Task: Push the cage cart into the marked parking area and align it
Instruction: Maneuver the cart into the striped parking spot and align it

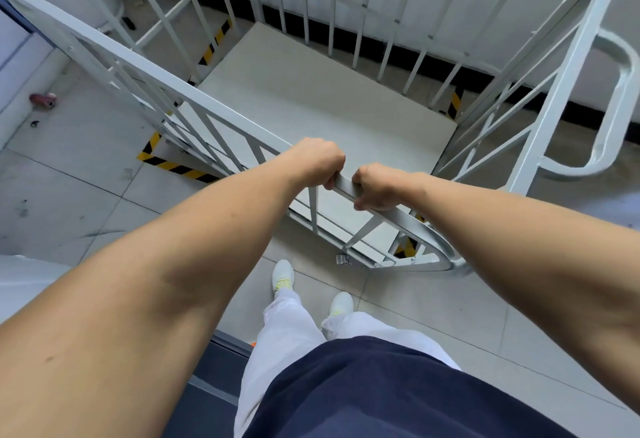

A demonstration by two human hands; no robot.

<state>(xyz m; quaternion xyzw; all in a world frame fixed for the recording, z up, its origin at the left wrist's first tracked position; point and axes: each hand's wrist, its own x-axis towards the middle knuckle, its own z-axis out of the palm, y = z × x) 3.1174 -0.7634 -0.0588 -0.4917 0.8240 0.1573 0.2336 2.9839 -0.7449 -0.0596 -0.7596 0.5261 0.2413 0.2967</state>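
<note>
A white metal cage cart (311, 91) with barred sides and a bare flat deck stands in front of me, close to the wall. My left hand (317, 162) and my right hand (379, 186) both grip the top rail of its near side, side by side. Yellow-and-black striped floor tape (175, 167) marks the parking area; strips of it show at the cart's near left corner, along its left side, under the near right corner and by the far right corner. The cart's deck lies inside these strips, slightly askew to the near strip.
A white wall with a black skirting (588, 115) runs right behind the cart. A curved white handle (620, 102) sticks out on the cart's right side. A small reddish object (43, 99) lies on the tiled floor at the left, by a pale cabinet. My feet (311, 288) stand just behind the cart.
</note>
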